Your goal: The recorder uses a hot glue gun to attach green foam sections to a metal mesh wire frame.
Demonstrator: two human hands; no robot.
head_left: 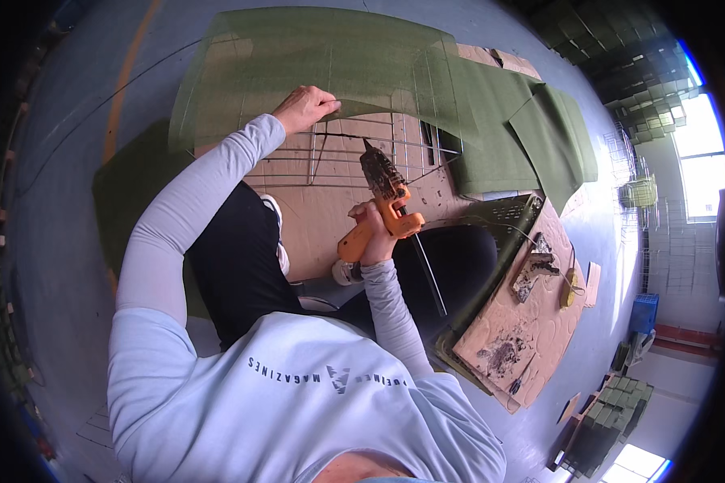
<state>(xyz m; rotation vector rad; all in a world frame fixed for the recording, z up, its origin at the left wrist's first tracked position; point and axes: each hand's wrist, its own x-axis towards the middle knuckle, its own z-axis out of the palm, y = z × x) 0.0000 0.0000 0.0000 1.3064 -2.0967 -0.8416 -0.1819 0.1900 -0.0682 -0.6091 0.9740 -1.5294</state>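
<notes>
Head view, looking down over a pale blue sweatshirt at a seated pose on a grey floor [72, 241]. Left hand [304, 107] stretched far, fingers clenched on the near edge of a green mesh sheet [322, 56], lifting it off a wire frame [379, 153] laid over flat cardboard [330, 217]. Right hand [372, 233] wrapped tight around an orange glue gun [379, 221], its crusted nozzle [377, 165] aimed far, hovering just above the frame's wires and just under the lifted mesh edge. More green mesh pieces [540, 137] spread to the far right; a glue-stained board [515, 322] lying near right with scraps on it; stacks of wire racks [644, 193] against the far right wall.

Judged from the pose, gluing of mesh to frame in hand. To do it well: keep the mesh edge lifted only enough to clear the nozzle, lay a thin bead along the wire rather than on the cardboard below, then press the mesh down square to the frame before the glue cools. Best to keep the left fingertips off the fresh bead and clear of the hot tip. Likely trouble: strings of glue from the dirty nozzle, or mesh set down crooked.
</notes>
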